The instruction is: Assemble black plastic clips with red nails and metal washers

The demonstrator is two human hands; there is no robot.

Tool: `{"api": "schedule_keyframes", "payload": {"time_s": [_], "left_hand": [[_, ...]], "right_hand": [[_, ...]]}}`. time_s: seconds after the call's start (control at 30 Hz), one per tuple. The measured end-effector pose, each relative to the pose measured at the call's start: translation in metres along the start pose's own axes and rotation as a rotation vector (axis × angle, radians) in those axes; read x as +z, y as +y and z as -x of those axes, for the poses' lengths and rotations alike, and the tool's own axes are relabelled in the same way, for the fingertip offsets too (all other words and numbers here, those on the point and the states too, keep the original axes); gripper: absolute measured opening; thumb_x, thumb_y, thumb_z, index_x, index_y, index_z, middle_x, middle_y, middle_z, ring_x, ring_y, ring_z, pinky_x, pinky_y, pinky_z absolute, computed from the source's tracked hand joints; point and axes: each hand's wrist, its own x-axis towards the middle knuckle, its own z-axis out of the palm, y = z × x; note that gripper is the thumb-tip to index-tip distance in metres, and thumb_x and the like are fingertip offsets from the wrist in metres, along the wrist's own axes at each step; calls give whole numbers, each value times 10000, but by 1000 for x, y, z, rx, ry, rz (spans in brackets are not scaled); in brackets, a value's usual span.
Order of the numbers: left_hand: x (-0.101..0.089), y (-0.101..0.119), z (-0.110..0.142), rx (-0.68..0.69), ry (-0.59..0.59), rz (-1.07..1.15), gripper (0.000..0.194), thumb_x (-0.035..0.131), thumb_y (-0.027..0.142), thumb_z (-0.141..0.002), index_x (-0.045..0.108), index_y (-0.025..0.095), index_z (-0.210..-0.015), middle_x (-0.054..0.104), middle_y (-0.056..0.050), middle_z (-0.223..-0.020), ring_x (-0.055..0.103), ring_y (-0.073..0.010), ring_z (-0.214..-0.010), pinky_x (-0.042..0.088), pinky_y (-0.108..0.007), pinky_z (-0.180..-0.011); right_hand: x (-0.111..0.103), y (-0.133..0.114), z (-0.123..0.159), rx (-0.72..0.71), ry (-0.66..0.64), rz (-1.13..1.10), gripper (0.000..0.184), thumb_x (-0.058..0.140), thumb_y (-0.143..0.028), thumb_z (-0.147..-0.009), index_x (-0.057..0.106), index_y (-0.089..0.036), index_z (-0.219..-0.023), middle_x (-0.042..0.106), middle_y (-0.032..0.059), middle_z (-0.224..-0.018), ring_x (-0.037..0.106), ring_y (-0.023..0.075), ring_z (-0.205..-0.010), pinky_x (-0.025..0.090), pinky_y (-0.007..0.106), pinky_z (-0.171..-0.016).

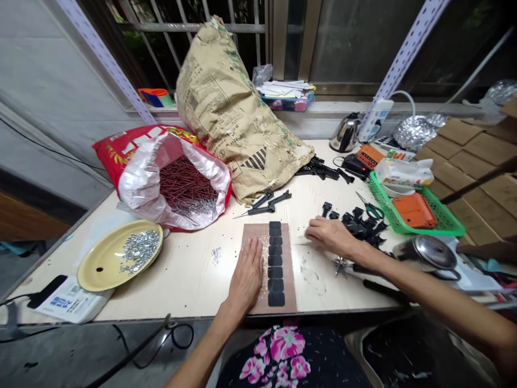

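My left hand (pixel 247 269) lies flat, fingers stretched out, on a brown board (pixel 288 253). Beside those fingers a column of black rounded-square pieces (pixel 276 260) runs down the board, with tiny pale bits scattered around. Off the board's right edge, my right hand (pixel 329 234) is closed low over the table, its fingers bent together; what they hold, if anything, I cannot make out. Close to that hand is a pile of black plastic parts (pixel 359 223). Above the board lie black handle-like parts (pixel 270 206), one with a thin metal spike.
At left, a red bag (pixel 121 143) of dark red rods stands behind a yellow dish (pixel 92 264) of small metal pieces. A large paper sack (pixel 230 118) leans at the back. Scissors (pixel 370 206), a green basket (pixel 450 223) and a metal mug (pixel 424 253) are at right.
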Motion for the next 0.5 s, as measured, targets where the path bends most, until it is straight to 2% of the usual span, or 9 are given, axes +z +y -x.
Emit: {"api": "schedule_keyframes", "payload": {"time_s": [0.1,0.2,0.27,0.37,0.43,0.5], "left_hand": [[3,-1,3,-4,19,-22,451,277,155,-931,361,76,-1367,380,-180,-1436,217,-281,-1375,348,-499,-1074],[5,3,2,-22,27,-14,451,297,144,-923,361,67,-1363,380,-182,-1435,231,-289,-1371,359,-505,-1065],[1,6,1,-39,33,26,443,304,153,-926,372,83,-1358,397,-178,-1426,261,-289,-1363,371,-513,-1055],[-14,3,4,-78,78,140,405,318,178,-935,423,130,-1324,400,-152,-1429,290,-273,-1359,393,-496,-1043],[-30,-8,12,-197,173,200,371,337,189,-937,473,165,-1281,419,-134,-1410,342,-256,-1334,413,-471,-1029],[-46,-27,25,-387,293,195,329,369,203,-931,538,177,-1212,510,-134,-1293,461,-250,-1223,454,-453,-975]], "right_hand": [[-15,23,-11,20,-11,55,175,613,-342,-852,636,-225,-723,600,46,-736,479,185,-709,278,330,-578],[-11,13,-54,20,71,26,195,523,-355,-911,650,-224,-840,617,44,-821,498,186,-779,318,321,-640],[4,-6,-96,-1,108,-12,235,462,-325,-944,648,-203,-870,615,47,-841,494,176,-797,338,300,-664],[36,-34,-157,-85,48,11,226,460,-297,-941,652,-195,-877,614,59,-897,490,189,-848,350,289,-673],[57,-46,-185,-115,13,21,196,485,-253,-922,653,-187,-844,616,76,-918,489,208,-867,349,294,-657],[72,-51,-200,-129,5,12,192,488,-183,-903,648,-169,-798,620,98,-906,490,222,-855,344,299,-631]]}}
